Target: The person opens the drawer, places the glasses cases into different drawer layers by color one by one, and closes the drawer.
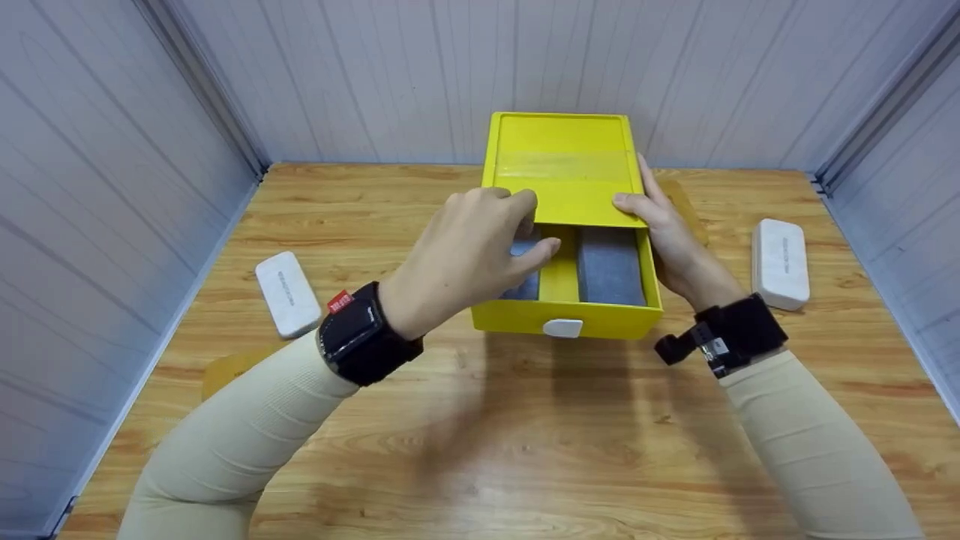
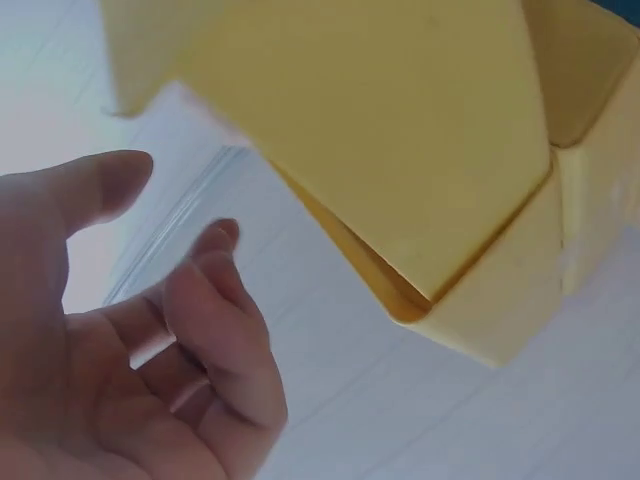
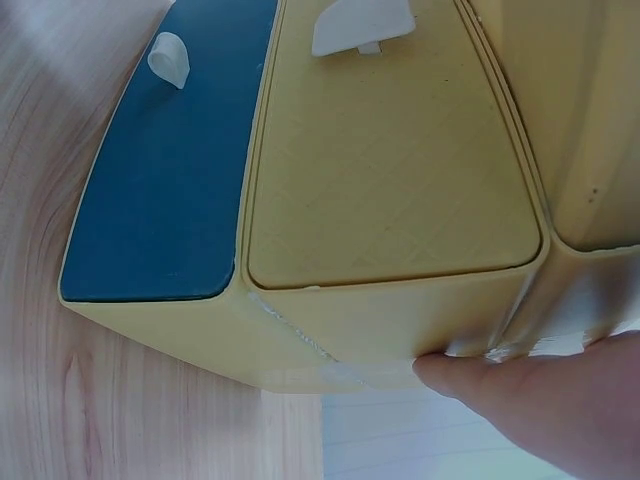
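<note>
A yellow drawer box (image 1: pixel 566 169) stands at the back of the table, with its top drawer (image 1: pixel 600 319) pulled out towards me. Two dark grey blocks (image 1: pixel 611 266) lie in the drawer, one each side. My right hand (image 1: pixel 679 240) grips the box's right side, thumb on the top edge. Over the drawer's left part hovers my left hand (image 1: pixel 469 251), thumb and bent fingers apart with nothing between them. In the right wrist view, a blue drawer front (image 3: pixel 165 180) with a white knob sits beside a yellow front (image 3: pixel 390 160) with a white handle.
A small white case (image 1: pixel 287 294) with print on it lies at the left, another white case (image 1: pixel 780 262) at the right. Flat yellow-brown pieces (image 1: pixel 232 371) show partly behind my left arm and behind the right hand. Panelled walls (image 1: pixel 420 75) enclose the wooden table.
</note>
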A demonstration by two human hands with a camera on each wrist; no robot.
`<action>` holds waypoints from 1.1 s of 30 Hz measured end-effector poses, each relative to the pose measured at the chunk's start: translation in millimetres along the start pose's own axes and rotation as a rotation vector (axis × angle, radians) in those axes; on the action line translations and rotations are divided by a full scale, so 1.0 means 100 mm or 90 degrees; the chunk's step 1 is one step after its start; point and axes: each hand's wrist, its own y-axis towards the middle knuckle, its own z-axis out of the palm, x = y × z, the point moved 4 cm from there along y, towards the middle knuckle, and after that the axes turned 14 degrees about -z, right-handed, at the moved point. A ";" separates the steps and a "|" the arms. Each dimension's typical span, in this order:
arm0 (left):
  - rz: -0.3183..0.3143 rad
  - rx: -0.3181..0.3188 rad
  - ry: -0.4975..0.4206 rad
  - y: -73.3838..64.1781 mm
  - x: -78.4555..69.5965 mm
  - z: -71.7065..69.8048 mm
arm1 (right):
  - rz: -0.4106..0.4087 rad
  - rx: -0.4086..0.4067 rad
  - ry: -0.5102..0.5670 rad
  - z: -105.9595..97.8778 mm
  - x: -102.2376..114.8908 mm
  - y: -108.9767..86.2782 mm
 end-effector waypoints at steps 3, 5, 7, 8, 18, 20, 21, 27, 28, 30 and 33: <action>0.010 0.007 -0.076 -0.06 0.01 -0.03 | -0.004 0.002 0.004 0.01 0.00 0.00; 0.025 0.001 -0.112 -0.12 0.00 -0.03 | -0.009 0.001 0.004 0.01 0.00 0.01; 0.042 -0.010 -0.138 -0.17 0.00 -0.04 | -0.010 -0.001 0.002 0.01 0.00 0.01; 0.049 -0.016 -0.147 -0.20 -0.01 -0.03 | -0.007 -0.003 0.000 0.00 0.00 0.01; 0.109 0.033 -0.265 -0.44 -0.04 0.16 | -0.001 0.000 -0.009 0.01 -0.02 0.01; 0.115 0.036 -0.273 -0.48 -0.04 0.20 | -0.002 0.001 -0.009 0.01 -0.02 0.00; 0.117 0.040 -0.280 -0.49 -0.05 0.21 | -0.004 0.000 -0.009 0.01 -0.02 0.01; 0.150 0.078 -0.318 -0.60 -0.09 0.29 | -0.008 -0.006 -0.003 -0.01 -0.03 0.01; 0.152 0.089 -0.323 -0.61 -0.09 0.31 | -0.008 -0.007 -0.003 -0.01 -0.03 0.01; 0.149 0.119 -0.339 -0.63 -0.09 0.37 | -0.005 -0.009 -0.005 -0.01 -0.03 0.02; 0.134 0.178 -0.375 -0.66 -0.08 0.47 | -0.003 -0.011 -0.005 -0.01 -0.03 0.01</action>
